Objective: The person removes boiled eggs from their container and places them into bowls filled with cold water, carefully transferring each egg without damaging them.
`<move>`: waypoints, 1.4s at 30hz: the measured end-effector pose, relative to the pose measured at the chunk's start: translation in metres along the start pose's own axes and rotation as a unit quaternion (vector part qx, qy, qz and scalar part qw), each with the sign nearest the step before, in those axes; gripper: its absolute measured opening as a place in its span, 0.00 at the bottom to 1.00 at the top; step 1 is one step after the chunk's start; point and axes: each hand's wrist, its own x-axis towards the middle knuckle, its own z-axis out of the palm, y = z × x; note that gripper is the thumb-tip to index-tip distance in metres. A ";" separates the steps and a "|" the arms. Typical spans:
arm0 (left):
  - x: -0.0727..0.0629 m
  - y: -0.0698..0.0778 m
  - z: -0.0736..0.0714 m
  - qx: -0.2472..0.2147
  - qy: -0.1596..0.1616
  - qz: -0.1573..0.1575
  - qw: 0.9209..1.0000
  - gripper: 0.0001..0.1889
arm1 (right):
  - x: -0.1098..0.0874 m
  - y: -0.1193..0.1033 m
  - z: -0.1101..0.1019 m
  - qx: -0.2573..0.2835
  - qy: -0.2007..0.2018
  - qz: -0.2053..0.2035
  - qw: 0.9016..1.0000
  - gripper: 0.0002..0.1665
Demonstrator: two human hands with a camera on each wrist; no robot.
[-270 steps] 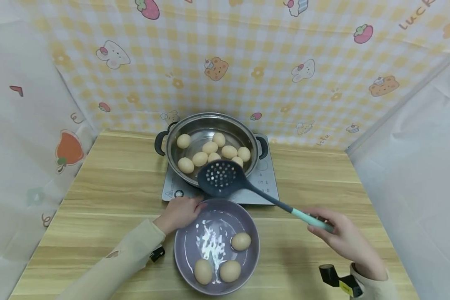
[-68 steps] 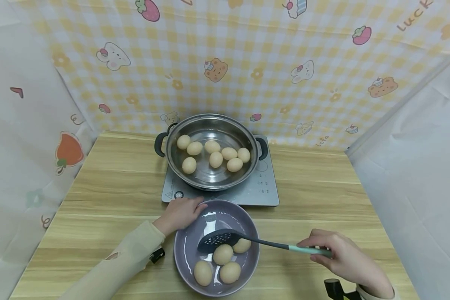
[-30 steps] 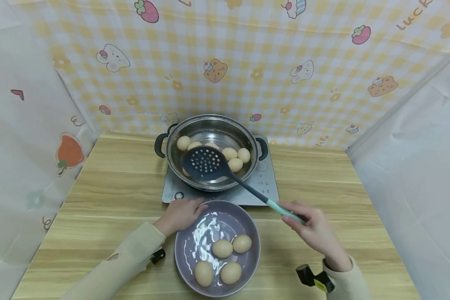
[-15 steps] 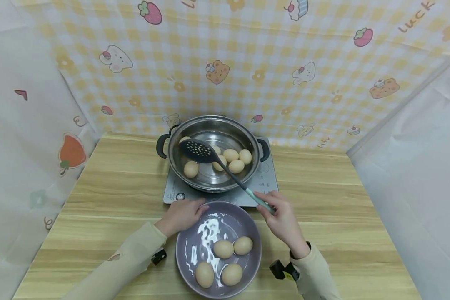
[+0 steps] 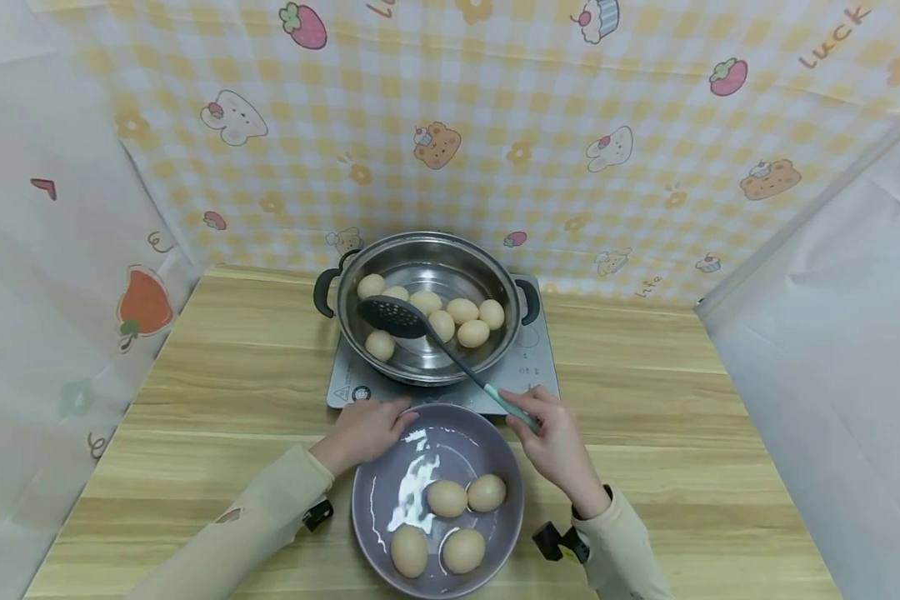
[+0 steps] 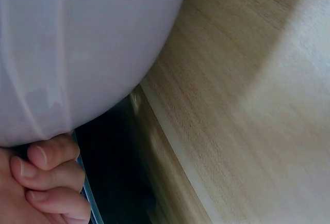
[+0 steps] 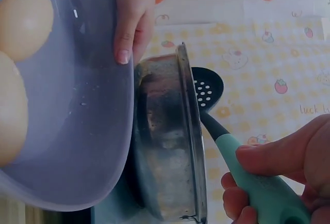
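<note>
wood-grained bench [image 5: 645, 367] was set with a flat grey hob [image 5: 528, 367], by which a shiny steel pot [image 5: 438, 265] was carried. just in front, a round, glazed mauve bowl [image 5: 465, 446] was gripped at its far-left rim by the left hand [image 5: 363, 433]. a dark, perforated skimmer [image 5: 392, 317] was grasped by the right hand [image 5: 555, 437], its long axis angled forward and leftward over the pot. smooth oval eggs [image 5: 473, 333] were held in the pot, ahead and left of that hand; whether any was touched by the skimmer could not be told. four more were held in the bowl.

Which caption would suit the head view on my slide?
The right hand holds a spoon above a pot of eggs, while the left hand grips a bowl with four eggs.
</note>
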 end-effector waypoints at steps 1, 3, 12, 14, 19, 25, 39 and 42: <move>0.000 0.000 0.000 0.001 0.001 0.001 1.000 0.14 | -0.001 0.000 0.000 -0.001 -0.003 -0.001 1.000 0.19; 0.000 0.000 0.001 0.001 0.001 0.001 1.000 0.14 | -0.002 0.000 0.000 -0.006 -0.010 -0.004 1.000 0.19; 0.001 0.000 0.000 0.004 0.002 -0.002 1.000 0.14 | -0.003 -0.007 -0.007 -0.032 -0.034 -0.022 0.999 0.17; 0.000 0.000 0.001 0.005 0.002 -0.004 1.000 0.14 | -0.002 -0.009 -0.010 -0.041 -0.040 -0.023 0.998 0.17; 0.000 0.000 0.001 0.006 -0.002 -0.008 1.000 0.15 | -0.001 -0.015 -0.017 -0.058 -0.063 -0.013 0.996 0.17; 0.000 0.000 0.001 0.006 -0.001 -0.006 1.000 0.15 | 0.000 -0.020 -0.027 -0.054 -0.094 0.011 0.994 0.16; 0.001 0.000 0.001 0.005 -0.001 -0.006 1.000 0.14 | 0.005 -0.023 -0.038 -0.059 -0.132 0.032 0.989 0.22; 0.000 0.000 0.001 0.003 -0.003 -0.006 1.000 0.15 | 0.006 -0.022 -0.038 -0.071 -0.131 0.031 0.988 0.23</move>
